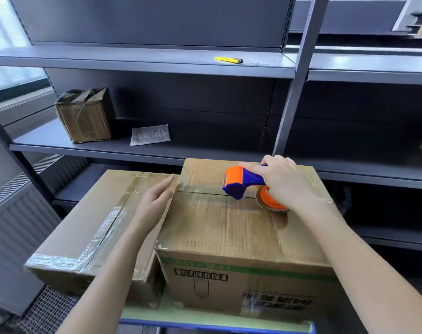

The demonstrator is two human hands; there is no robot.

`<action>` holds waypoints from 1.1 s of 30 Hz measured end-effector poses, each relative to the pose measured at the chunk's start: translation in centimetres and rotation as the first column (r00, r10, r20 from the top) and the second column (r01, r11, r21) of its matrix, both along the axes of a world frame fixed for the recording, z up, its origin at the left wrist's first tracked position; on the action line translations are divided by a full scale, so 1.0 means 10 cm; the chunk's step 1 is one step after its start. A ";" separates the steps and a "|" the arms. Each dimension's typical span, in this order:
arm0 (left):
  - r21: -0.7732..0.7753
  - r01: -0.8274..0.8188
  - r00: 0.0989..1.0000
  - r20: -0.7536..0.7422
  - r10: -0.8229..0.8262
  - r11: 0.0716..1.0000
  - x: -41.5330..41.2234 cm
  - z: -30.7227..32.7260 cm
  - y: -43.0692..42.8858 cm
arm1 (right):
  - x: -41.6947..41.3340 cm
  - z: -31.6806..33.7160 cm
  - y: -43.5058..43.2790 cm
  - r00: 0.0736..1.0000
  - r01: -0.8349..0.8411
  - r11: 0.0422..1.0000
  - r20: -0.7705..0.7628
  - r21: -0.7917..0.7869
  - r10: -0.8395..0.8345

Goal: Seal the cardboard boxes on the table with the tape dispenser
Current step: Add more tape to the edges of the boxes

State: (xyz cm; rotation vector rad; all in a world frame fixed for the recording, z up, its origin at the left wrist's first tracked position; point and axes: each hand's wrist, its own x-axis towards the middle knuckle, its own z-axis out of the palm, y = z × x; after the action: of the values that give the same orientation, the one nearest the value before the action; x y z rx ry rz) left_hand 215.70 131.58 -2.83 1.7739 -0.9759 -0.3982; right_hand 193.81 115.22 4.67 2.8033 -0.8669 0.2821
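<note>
**Tape dispenser on the seam of the taller box**

Your right hand (286,183) grips the handle of the blue and orange plastic tape dispenser (241,183), fingers curled round it and the index finger stretched forward along the top towards the orange head. The dispenser sits on top of the taller brown cardboard box (229,227), the one with the green stripe and barcode on its near face. Its blue nose touches the centre seam between the flaps, and its orange roll (271,201) rests against the box top under your palm. A strip of clear tape (200,189) lies along that seam from the box's left edge up to the dispenser's nose.

Your left hand (154,198) is released and flat, with straight fingers laid against the left side of the taller box and fingertips up at its top edge. Just beside it, touching the taller box, stands the lower brown cardboard box (89,220), which has clear tape along its top seam and near edge. Both boxes rest on the table (205,318), which has a pale green top and a blue front edge.

Behind the boxes runs grey metal shelving (132,60). The middle shelf carries a small tape-wrapped cardboard box (85,115) and, near it, a white printed paper packet (150,135). A yellow utility knife (228,60) lies on the shelf above. A grey ribbed radiator (19,213) stands at your left.
</note>
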 end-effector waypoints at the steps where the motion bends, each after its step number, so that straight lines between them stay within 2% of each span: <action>1: 0.102 0.117 0.982 0.135 -0.130 0.988 -0.05 0.07 0.00 | 0.00 0.00 0.00 1.000 0.000 1.000 0.004 -0.001 0.000; 2: 0.259 0.193 0.925 0.273 -0.263 0.946 -0.11 0.11 -0.02 | 0.00 -0.01 0.01 1.000 -0.001 1.000 0.006 -0.002 0.001; 4: 0.545 0.140 0.782 0.451 -0.430 0.827 -0.25 0.08 -0.09 | 0.01 -0.02 0.02 1.000 -0.006 1.000 0.001 -0.016 0.006; 6: 0.636 0.001 0.714 0.540 -0.446 0.772 -0.36 0.09 -0.15 | 0.03 -0.03 0.02 1.000 -0.012 0.999 0.006 -0.037 0.012; 9: 0.679 -0.092 0.686 0.573 -0.448 0.728 -0.46 0.14 -0.17 | 0.05 -0.02 0.01 1.000 -0.015 0.999 0.018 -0.051 0.016; 11: 0.689 -0.089 0.684 0.567 -0.459 0.719 -0.57 0.17 -0.21 | 0.05 -0.02 0.01 1.000 -0.010 0.998 0.008 -0.057 0.011; 14: 0.660 -0.022 0.690 0.554 -0.466 0.751 -0.83 0.14 -0.32 | 0.07 -0.03 0.02 1.000 -0.018 0.996 -0.018 -0.087 0.016; 17: 0.614 -0.070 0.687 0.601 -0.408 0.786 -0.88 0.08 -0.38 | 0.11 -0.04 -0.01 0.999 -0.040 0.993 -0.025 -0.110 0.037; 33: 0.594 -0.082 0.732 0.581 -0.356 0.800 -0.92 0.11 -0.31 | -0.07 0.08 -0.13 0.977 -0.197 0.978 -0.104 -0.073 0.189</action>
State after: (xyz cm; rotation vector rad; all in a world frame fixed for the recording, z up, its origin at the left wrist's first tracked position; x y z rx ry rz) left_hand 206.48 128.52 -1.70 2.5107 -1.6486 -0.1388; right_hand 193.12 113.97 5.48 2.7996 -0.5500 0.2039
